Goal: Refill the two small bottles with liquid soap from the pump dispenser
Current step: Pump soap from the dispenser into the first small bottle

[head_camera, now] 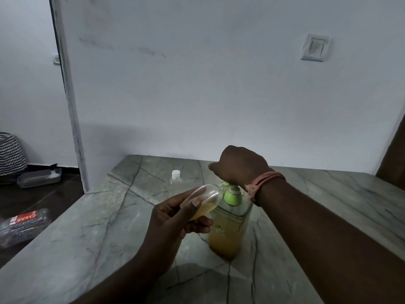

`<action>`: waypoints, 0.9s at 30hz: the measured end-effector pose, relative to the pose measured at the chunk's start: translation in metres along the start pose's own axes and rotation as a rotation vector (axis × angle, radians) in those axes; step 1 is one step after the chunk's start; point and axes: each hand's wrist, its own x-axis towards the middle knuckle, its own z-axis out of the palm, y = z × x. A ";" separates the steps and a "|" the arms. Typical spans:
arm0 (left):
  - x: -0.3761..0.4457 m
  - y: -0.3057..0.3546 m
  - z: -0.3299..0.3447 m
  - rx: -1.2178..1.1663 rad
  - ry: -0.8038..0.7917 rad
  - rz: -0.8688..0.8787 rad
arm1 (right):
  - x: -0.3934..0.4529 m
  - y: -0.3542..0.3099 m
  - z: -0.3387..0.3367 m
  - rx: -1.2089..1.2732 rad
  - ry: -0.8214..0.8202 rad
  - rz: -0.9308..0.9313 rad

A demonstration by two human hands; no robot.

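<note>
My left hand curls thumb and fingers round one small bottle, tilted, part-filled with yellow soap, mouth at the green pump spout. My right hand presses down on the one pump dispenser; its fingers are hidden. A second small bottle, white-capped, stands at eleven o'clock on the marble table. At nine o'clock a wrapped packet reads "CLEAR"

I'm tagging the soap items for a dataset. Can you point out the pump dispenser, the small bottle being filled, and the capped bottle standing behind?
pump dispenser (225,235): head view, on its soap-filled body.
small bottle being filled (206,197): head view, on its clear side.
capped bottle (175,174): head view, on its white cap.
</note>
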 end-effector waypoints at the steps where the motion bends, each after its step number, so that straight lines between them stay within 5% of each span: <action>1: 0.001 -0.001 0.000 0.009 0.002 0.000 | 0.000 0.001 0.002 0.059 -0.017 0.020; 12: 0.000 -0.001 0.002 0.023 0.019 0.016 | -0.004 -0.001 -0.004 -0.014 -0.020 -0.016; 20: 0.001 -0.001 0.001 0.024 0.002 0.010 | 0.000 0.009 0.007 0.195 -0.082 0.074; 27: -0.001 0.001 0.003 0.001 0.019 -0.007 | 0.003 0.005 -0.012 0.224 0.053 0.078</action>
